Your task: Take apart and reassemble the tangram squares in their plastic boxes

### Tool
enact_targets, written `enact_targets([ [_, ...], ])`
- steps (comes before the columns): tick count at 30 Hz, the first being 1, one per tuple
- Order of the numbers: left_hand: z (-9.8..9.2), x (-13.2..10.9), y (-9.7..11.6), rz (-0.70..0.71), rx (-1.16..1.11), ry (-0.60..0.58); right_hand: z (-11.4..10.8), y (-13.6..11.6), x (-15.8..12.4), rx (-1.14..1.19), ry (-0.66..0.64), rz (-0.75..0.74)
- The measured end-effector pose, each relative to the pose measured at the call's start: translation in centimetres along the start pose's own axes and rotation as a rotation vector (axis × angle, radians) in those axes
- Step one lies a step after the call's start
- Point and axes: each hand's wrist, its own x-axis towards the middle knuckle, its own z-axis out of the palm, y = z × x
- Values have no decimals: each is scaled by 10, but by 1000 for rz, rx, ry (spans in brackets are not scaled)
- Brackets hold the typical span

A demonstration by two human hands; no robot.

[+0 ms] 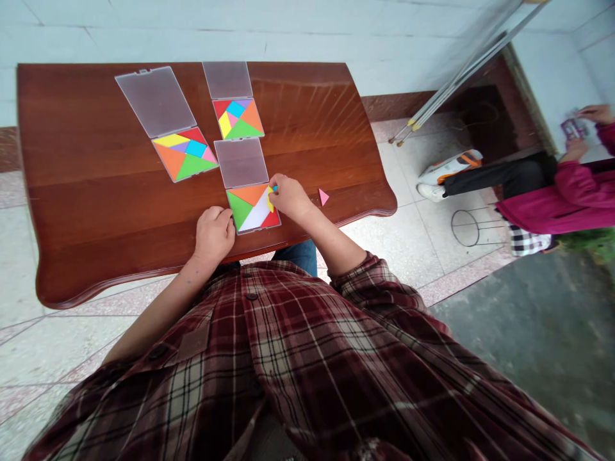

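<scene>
A: L hand (214, 233), fingers curled, at left edge of tray (259, 229); grip?
B: Can't tell. Yellow pc. (271, 202), long axis along tray's right side, pinched by R hand (291, 198); 1 pink tri. (323, 198) beyond, R hand nearer.

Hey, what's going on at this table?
A person is handling flat colored pieces at the nearest open case. The right hand has its fingertips at a yellow piece on the case's right side; the left hand is at its left edge. A pink triangle lies apart on the table. Two farther cases are filled with colored pieces.
</scene>
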Motion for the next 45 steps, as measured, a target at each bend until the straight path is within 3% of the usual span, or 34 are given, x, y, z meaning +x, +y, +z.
enact_targets([
  [10, 2, 0, -1, 30, 0, 15, 8, -22, 9, -153, -20, -9],
  [15, 2, -1, -2, 37, 6, 27, 14, -25, 17, -237, -58, -68],
  [19, 3, -2, -1, 34, 5, 24, 11, -22, 17, -172, -124, -45],
  [26, 1, -1, 0, 11, -27, 5, -18, 7, 15, -5, 69, -10],
  [29, 1, -2, 0, 13, -22, 21, -22, 13, 11, 5, 76, -17],
  [35, 1, -1, 0, -4, -30, 11, -3, -1, -1, -99, -79, -122],
  [45, 1, -1, -1, 4, -37, 13, 11, -2, -4, -169, -62, -64],
])
